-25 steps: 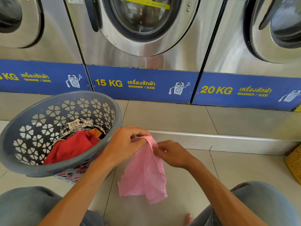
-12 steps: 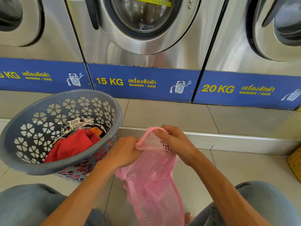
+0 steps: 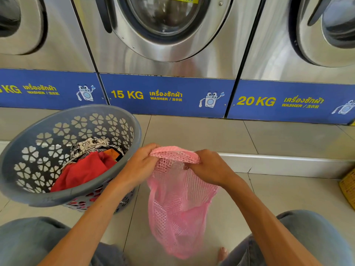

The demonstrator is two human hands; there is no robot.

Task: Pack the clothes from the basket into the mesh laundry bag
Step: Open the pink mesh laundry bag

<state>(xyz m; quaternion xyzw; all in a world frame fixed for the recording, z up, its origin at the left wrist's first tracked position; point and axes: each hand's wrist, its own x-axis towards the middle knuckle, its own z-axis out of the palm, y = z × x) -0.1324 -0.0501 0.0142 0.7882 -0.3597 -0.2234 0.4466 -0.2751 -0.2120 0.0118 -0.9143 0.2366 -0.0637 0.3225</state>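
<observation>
A pink mesh laundry bag [image 3: 176, 204] hangs in front of me above the floor. My left hand [image 3: 141, 165] pinches the left side of its top edge, and my right hand [image 3: 210, 167] grips the right side, so the mouth is stretched between them. To the left stands a grey basket [image 3: 57, 196] with flower-shaped holes. Inside it lie a red garment [image 3: 84, 169], a black-and-white patterned cloth [image 3: 88, 144] and a bit of orange fabric [image 3: 113, 153].
Three steel washing machines [image 3: 165, 35] with blue labels line the back on a raised tiled step [image 3: 269, 163]. A yellow woven basket [image 3: 348, 187] shows at the right edge. My knees in jeans [image 3: 23, 244] frame the bottom, with a toe [image 3: 222, 253] on the tiles.
The bag was bunched between both hands; it has unfolded and now hangs at full length. My hands have moved apart along its top edge, spreading the mouth.
</observation>
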